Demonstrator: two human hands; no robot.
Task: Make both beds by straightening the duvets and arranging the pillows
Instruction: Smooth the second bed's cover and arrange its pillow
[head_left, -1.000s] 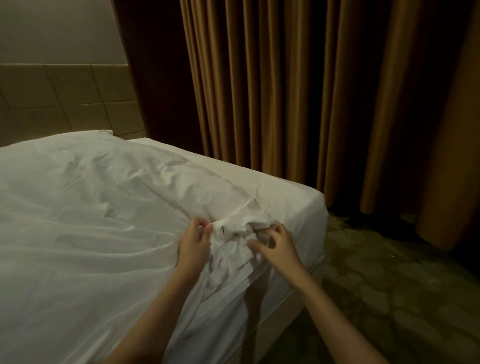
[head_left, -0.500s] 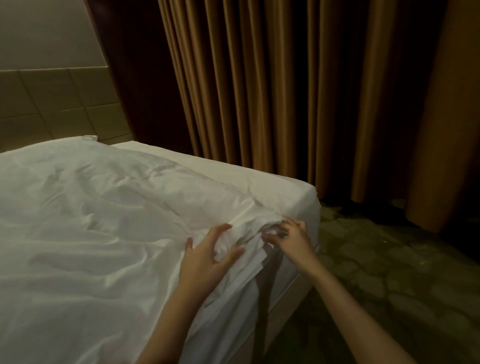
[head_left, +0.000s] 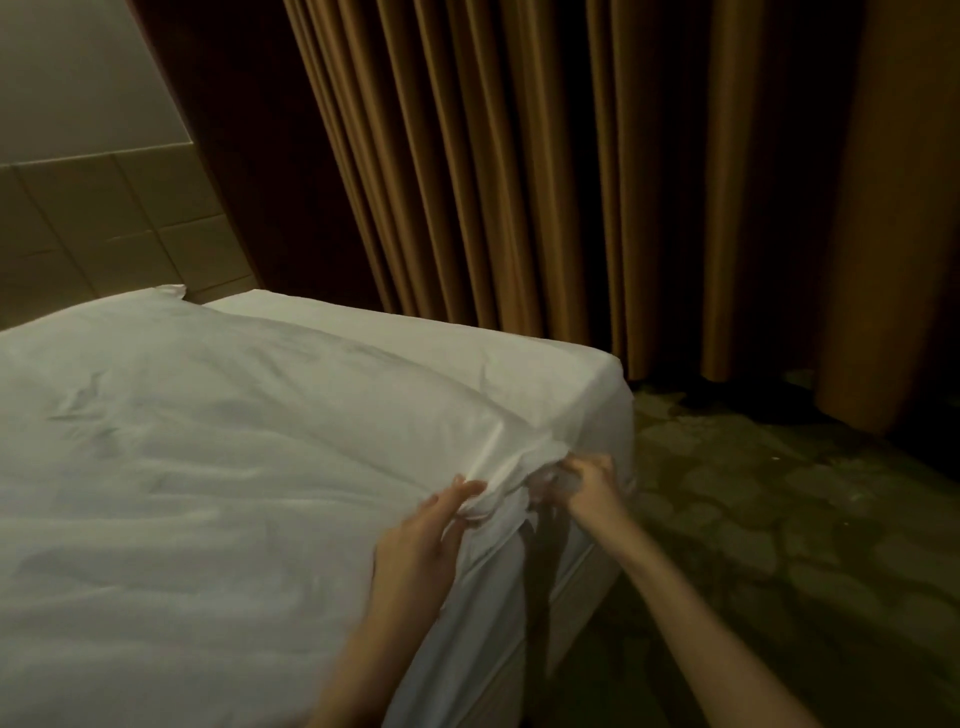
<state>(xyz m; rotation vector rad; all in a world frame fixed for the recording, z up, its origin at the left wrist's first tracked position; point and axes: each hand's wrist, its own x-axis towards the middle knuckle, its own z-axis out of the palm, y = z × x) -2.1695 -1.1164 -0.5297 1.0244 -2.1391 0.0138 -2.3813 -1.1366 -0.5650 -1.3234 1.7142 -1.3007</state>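
Your left hand (head_left: 421, 535), splayed flat half a second ago, now pinches the duvet (head_left: 218, 467) at the bed's (head_left: 566, 374) foot corner; your right hand (head_left: 589, 480) grips the bunched hem, readying another straightening pull.

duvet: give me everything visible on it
The duvet is white, thin-looking cloth, lightly creased, spread flat over most of the bed. Its far edge leaves a strip of bed bare. The near corner is bunched at the bed's corner, where the left hand and right hand both grip it.
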